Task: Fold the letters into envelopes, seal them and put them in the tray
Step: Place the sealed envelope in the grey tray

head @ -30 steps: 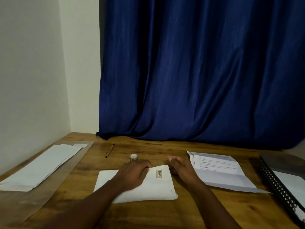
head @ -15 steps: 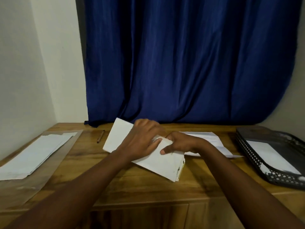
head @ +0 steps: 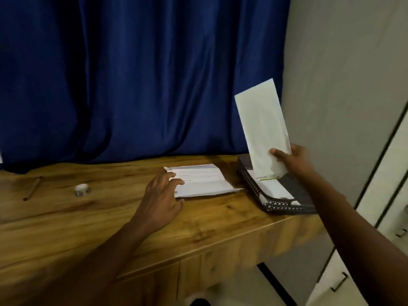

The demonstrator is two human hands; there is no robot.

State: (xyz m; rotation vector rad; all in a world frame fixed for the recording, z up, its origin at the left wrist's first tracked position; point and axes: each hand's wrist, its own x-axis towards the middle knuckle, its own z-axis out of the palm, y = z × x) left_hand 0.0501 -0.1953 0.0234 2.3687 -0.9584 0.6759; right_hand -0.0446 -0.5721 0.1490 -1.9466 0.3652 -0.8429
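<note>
My right hand [head: 293, 161] is pinching the sealed envelope [head: 262, 127] by its bottom end, standing it upright over the black mesh tray [head: 276, 203] at the desk's right edge. My left hand [head: 160, 199], fingers loosely spread, rests on the printed letter [head: 203, 182] beside the tray.

Envelope [head: 262, 127] upright in right hand [head: 291, 162] over tray [head: 284, 204]

The right hand [head: 293, 162] is raised at about three o'clock on a long outstretched forearm, thumb forward and fingers curled in a pinch, while the left hand [head: 161, 202] sits low toward twelve o'clock, palm down, fingers loosely spread.
</note>
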